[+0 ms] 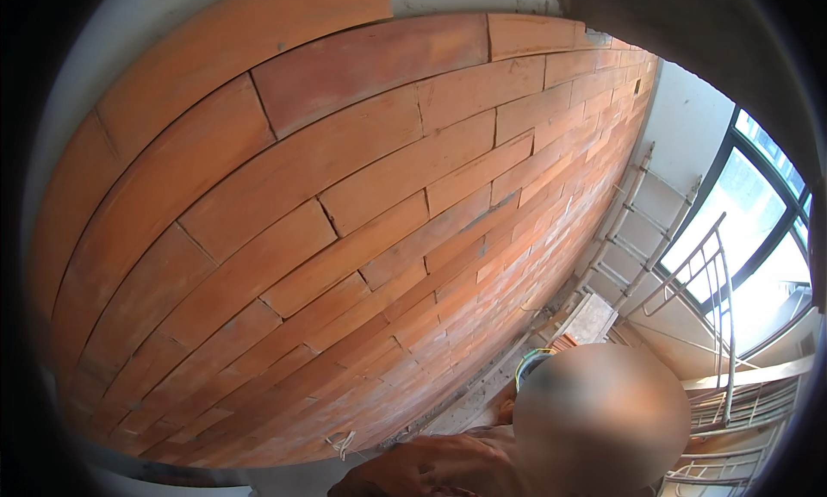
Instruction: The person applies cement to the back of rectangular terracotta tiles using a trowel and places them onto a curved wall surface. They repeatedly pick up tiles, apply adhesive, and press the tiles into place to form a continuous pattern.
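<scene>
Neither my left hand nor my right hand shows in the head view. A large wall of orange-red bricks (370, 161) fills most of it, its courses running at a slant and bending toward the rim. At the lower edge another person (422, 471) is close by; a brown shoulder or arm shows, and the head is blurred. That person's hands cannot be made out. Behind the head part of a round container (522, 369) with a greenish rim appears, next to a few orange bricks (564, 343).
Metal scaffold frames (633, 208) lean at the right, with another frame (722, 282) before a large dark-framed window (749, 213). Boards (594, 316) lie near the wall's far end. Thin loose wires (342, 445) stick out low on the bricks. A dark overhang (689, 23) covers the upper right.
</scene>
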Demonstrator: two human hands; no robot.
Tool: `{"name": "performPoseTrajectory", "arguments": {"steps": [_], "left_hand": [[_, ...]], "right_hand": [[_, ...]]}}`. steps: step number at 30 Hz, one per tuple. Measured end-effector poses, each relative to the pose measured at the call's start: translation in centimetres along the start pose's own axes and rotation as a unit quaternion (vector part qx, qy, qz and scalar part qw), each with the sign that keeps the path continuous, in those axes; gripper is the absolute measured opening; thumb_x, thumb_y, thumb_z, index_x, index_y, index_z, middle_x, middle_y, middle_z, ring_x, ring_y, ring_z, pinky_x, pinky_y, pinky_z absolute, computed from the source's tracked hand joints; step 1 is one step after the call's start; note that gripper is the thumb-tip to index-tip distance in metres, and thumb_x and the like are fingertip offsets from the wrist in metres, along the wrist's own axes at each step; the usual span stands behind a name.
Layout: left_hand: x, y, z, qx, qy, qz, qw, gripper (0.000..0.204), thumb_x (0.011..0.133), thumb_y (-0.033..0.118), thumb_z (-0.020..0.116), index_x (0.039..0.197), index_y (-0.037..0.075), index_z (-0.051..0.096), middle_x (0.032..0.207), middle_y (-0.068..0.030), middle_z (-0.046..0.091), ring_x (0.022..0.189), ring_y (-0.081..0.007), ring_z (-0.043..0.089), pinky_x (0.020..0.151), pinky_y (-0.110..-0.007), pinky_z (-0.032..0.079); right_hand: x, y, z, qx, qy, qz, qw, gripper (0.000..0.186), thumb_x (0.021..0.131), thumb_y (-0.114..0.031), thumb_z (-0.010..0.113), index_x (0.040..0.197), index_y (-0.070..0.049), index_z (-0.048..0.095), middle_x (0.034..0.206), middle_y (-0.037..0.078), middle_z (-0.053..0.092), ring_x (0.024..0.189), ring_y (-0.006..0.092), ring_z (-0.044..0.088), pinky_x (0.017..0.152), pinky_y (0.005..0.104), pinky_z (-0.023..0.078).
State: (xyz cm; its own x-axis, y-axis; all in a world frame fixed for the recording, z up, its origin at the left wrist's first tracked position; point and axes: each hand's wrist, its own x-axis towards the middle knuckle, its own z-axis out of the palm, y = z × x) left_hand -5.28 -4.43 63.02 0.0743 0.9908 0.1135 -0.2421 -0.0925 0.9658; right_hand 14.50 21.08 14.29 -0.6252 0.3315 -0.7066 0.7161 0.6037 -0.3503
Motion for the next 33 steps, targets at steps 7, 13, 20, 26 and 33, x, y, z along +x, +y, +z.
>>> {"name": "performPoseTrajectory", "arguments": {"steps": [7, 13, 20, 26, 33], "left_hand": [[-1.3, -1.2, 0.9, -0.064, 0.064, 0.013, 0.996, 0.051, 0.092, 0.015, 0.072, 0.135, -0.006, 0.053, 0.113, -0.0175, 0.071, 0.088, -0.0154, 0.064, 0.078, -0.033, 0.054], [-2.5, 0.3, -0.4, -0.076, 0.152, 0.097, 0.981, 0.049, 0.091, 0.014, 0.073, 0.132, -0.007, 0.054, 0.111, -0.0197, 0.071, 0.089, -0.0195, 0.065, 0.078, -0.037, 0.054], [-1.4, 2.3, 0.2, -0.071, 0.168, 0.155, 0.971, 0.047, 0.091, 0.013, 0.073, 0.128, -0.009, 0.055, 0.109, -0.0223, 0.07, 0.09, -0.0243, 0.066, 0.077, -0.042, 0.055], [-1.4, 3.6, 1.6, -0.082, 0.149, 0.219, 0.961, 0.045, 0.09, 0.012, 0.074, 0.125, -0.01, 0.055, 0.107, -0.0245, 0.07, 0.09, -0.0283, 0.066, 0.077, -0.046, 0.056], [-0.9, 8.3, 4.5, -0.085, 0.067, 0.358, 0.927, 0.043, 0.089, 0.011, 0.075, 0.121, -0.011, 0.056, 0.104, -0.027, 0.069, 0.091, -0.0331, 0.067, 0.076, -0.051, 0.057]], "right_hand": [[0.9, -1.1, -0.9, -0.026, -0.004, -0.019, 0.999, 0.053, 0.084, -0.048, 0.061, 0.115, -0.006, 0.068, 0.113, 0.024, 0.068, 0.109, 0.0396, 0.065, 0.096, 0.0538, 0.048], [3.1, -3.8, -4.0, -0.058, 0.014, -0.038, 0.997, 0.049, 0.084, -0.046, 0.061, 0.113, -0.006, 0.069, 0.112, 0.024, 0.068, 0.108, 0.0396, 0.065, 0.094, 0.0537, 0.049], [5.9, -11.1, -7.6, -0.084, 0.048, -0.096, 0.991, 0.045, 0.084, -0.043, 0.06, 0.109, -0.007, 0.07, 0.11, 0.023, 0.069, 0.106, 0.0395, 0.066, 0.093, 0.0536, 0.05], [7.4, -13.7, -8.4, -0.118, 0.052, -0.129, 0.983, 0.042, 0.085, -0.04, 0.059, 0.107, -0.007, 0.071, 0.108, 0.023, 0.069, 0.104, 0.0395, 0.067, 0.091, 0.0535, 0.051], [8.2, -12.8, -7.2, -0.138, 0.043, -0.152, 0.978, 0.038, 0.085, -0.037, 0.058, 0.104, -0.007, 0.072, 0.106, 0.022, 0.07, 0.102, 0.0395, 0.067, 0.09, 0.0534, 0.052]]}}
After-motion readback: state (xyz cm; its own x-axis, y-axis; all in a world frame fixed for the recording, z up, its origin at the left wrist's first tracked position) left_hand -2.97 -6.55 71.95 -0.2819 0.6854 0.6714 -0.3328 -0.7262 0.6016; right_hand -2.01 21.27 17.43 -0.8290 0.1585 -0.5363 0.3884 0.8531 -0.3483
